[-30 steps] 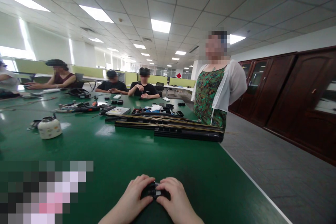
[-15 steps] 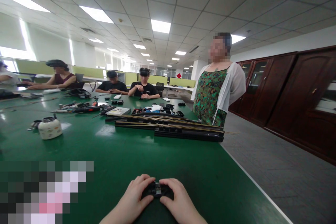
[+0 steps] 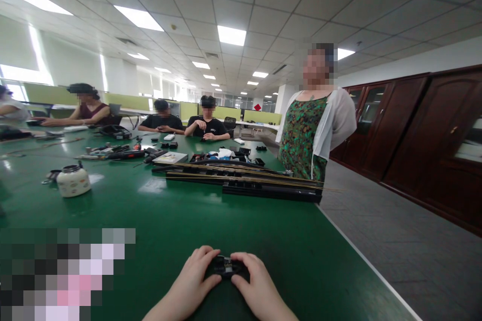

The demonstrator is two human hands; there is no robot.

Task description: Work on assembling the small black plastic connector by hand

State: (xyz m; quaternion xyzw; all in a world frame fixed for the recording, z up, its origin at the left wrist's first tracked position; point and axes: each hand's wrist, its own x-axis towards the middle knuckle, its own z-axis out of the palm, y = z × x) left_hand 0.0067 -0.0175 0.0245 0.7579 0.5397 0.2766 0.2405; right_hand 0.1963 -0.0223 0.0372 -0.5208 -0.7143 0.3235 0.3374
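The green table spreads out before me, widest of all. Taking my hands as the clock's centre, the dark wooden cabinets line the wall at two o'clock. A person in a green patterned top stands at one, beyond the table's edge. At twelve, well apart from me, lie long black bars with thin golden rods across them. My left hand and right hand are nearest, each with its thumb and fingers bent around one end of a small part, pinching it between them. A pale jar stands at ten. The small black part itself sits at the centre, between my two hands; I can't tell whether it touches the tabletop. Smallest is a light, shiny piece in its middle.
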